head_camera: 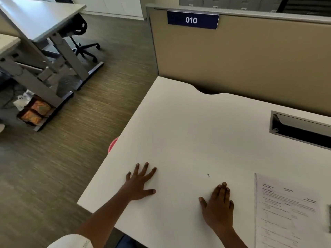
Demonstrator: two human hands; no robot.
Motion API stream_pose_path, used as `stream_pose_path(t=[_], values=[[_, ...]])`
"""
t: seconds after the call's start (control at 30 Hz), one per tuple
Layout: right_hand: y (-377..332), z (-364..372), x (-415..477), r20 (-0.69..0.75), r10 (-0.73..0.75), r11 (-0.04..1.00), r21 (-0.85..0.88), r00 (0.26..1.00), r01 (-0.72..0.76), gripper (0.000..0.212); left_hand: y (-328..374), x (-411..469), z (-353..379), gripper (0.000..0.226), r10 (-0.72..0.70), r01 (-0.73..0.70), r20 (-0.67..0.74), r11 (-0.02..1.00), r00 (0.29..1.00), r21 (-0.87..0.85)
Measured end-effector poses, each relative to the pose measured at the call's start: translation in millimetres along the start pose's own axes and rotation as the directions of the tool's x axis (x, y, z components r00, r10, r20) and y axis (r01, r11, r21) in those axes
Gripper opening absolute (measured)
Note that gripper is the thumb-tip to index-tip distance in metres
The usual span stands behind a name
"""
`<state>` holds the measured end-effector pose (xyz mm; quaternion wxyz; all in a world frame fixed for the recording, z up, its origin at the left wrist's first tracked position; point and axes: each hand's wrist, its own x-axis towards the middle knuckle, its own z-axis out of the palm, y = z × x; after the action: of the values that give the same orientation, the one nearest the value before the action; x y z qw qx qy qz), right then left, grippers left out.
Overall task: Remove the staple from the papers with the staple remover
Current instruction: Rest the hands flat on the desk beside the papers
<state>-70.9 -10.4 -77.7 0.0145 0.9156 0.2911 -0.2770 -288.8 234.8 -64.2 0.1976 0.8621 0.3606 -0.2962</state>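
Note:
The printed papers lie flat at the right of the white desk. A blurred grey-green object, cut off by the right frame edge, rests on them; I cannot tell what it is. A tiny dark speck sits on the desk between my hands, too small to identify. My left hand lies palm down with fingers spread near the desk's left edge. My right hand lies flat, fingers together, just left of the papers. Neither hand holds anything.
A recessed cable slot opens in the desk at the right. A beige partition labelled 010 stands behind. Something pink peeks out at the desk's left edge. Another desk and an office chair stand at left.

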Motion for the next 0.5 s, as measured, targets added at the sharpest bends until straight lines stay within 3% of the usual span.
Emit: stream_pose_path(t=[0.2, 0.33, 0.5], values=[[-29, 7, 9, 0.028, 0.251, 0.956, 0.152, 0.968, -0.252, 0.094, -13, 7, -5, 0.107, 0.150, -0.151, 0.076, 0.989, 0.986, 0.004], [-34, 14, 3, -0.019, 0.349, 0.903, 0.274, 0.937, -0.330, 0.094, -30, 9, -18, 0.106, 0.293, -0.305, 0.126, 0.949, 0.948, 0.083], [-49, 13, 13, -0.006, 0.361, 0.896, 0.280, 0.932, -0.345, 0.094, -52, 12, -24, 0.103, 0.354, -0.367, 0.114, 0.923, 0.928, 0.118]])
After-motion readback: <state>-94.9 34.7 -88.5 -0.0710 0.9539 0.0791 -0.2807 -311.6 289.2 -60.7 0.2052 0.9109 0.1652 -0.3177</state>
